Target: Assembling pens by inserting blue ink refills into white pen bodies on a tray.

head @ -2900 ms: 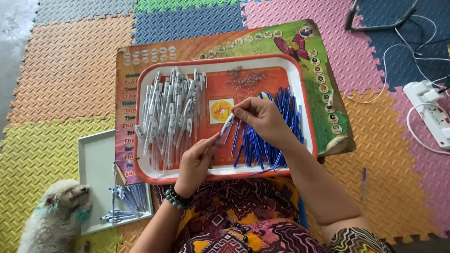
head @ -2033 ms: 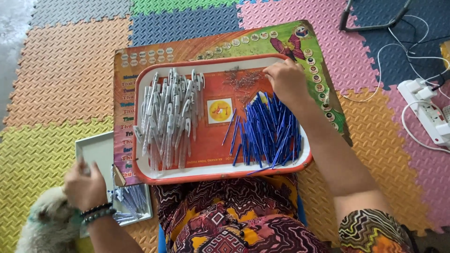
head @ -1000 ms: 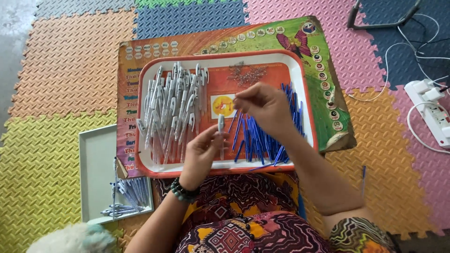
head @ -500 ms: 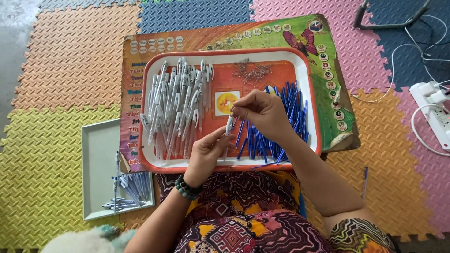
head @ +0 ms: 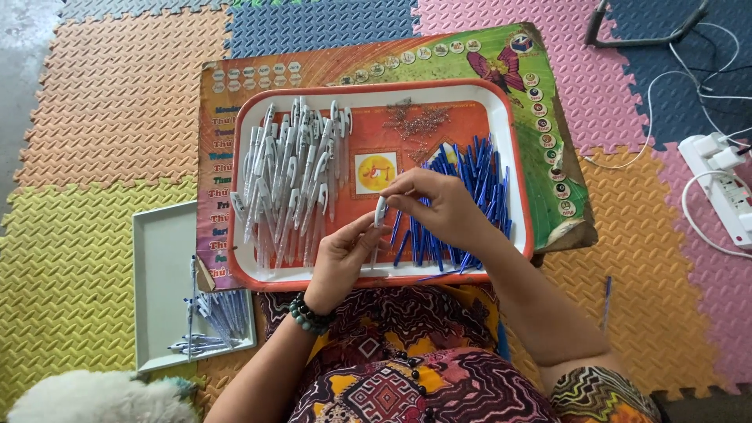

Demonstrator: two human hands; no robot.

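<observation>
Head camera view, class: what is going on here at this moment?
A person sits on coloured foam mats with an orange tray on a low board. Both hands meet over the tray's middle: the left hand and the right hand hold a white pen barrel between them. A heap of white barrels lies on the tray's left side, a heap of blue refills on its right, small springs at the top. A grey tray with a few pens sits beside the left arm.
</observation>
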